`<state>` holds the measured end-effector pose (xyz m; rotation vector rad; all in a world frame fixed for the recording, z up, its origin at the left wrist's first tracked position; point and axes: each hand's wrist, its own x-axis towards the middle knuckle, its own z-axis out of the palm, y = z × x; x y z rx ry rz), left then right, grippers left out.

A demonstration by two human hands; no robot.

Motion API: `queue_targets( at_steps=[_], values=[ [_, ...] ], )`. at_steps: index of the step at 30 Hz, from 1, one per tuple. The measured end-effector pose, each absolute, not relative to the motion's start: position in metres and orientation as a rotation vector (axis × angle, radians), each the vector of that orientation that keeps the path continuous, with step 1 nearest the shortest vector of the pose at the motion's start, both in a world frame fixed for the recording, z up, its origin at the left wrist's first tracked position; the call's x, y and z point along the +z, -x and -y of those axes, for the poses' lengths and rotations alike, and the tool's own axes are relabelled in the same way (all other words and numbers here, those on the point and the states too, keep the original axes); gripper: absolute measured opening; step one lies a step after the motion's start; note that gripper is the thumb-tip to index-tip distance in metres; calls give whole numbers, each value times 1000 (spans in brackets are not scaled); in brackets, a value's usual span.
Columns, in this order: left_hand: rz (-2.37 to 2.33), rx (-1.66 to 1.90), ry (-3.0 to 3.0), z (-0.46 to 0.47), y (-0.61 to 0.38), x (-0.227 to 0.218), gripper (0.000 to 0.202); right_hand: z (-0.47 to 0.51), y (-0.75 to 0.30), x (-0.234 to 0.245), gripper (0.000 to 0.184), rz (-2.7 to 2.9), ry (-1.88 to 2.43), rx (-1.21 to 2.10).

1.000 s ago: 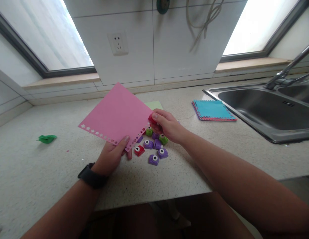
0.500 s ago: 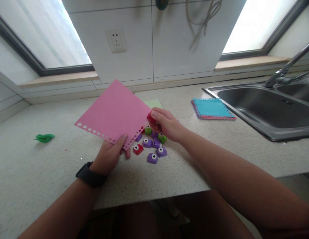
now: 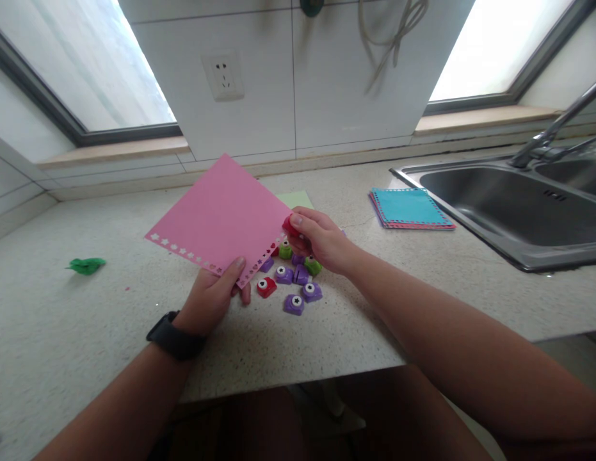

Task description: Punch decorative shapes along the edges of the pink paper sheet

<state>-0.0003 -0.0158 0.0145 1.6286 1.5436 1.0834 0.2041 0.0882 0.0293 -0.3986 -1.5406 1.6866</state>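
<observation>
My left hand (image 3: 212, 298) pinches the near corner of a pink paper sheet (image 3: 221, 214), held tilted above the counter. Rows of small star and heart holes run along its lower edges. My right hand (image 3: 321, 242) is closed on a small red punch (image 3: 290, 227) clamped on the sheet's right edge. Below the hands lie several small punches on the counter, among them a red one (image 3: 267, 287), a purple one (image 3: 294, 303) and a green one (image 3: 313, 265). A black watch (image 3: 174, 336) is on my left wrist.
A stack of paper sheets with a blue one on top (image 3: 407, 208) lies beside the steel sink (image 3: 509, 211) at the right. A green scrap (image 3: 86, 264) lies at the left. A light green sheet (image 3: 298, 199) peeks from behind the pink one. A wall socket (image 3: 223, 75) is above.
The pink sheet and both hands have stayed nearly in place; the view shifted slightly. The red punch remains on the sheet's right edge.
</observation>
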Motion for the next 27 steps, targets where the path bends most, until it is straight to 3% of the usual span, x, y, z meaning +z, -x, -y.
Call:
queue_targets(
  at_steps=[27],
  values=[
    [-1581,1100,-1718,15,-1,14,55,-87,-201,28,34,1501,434,1684]
  ],
)
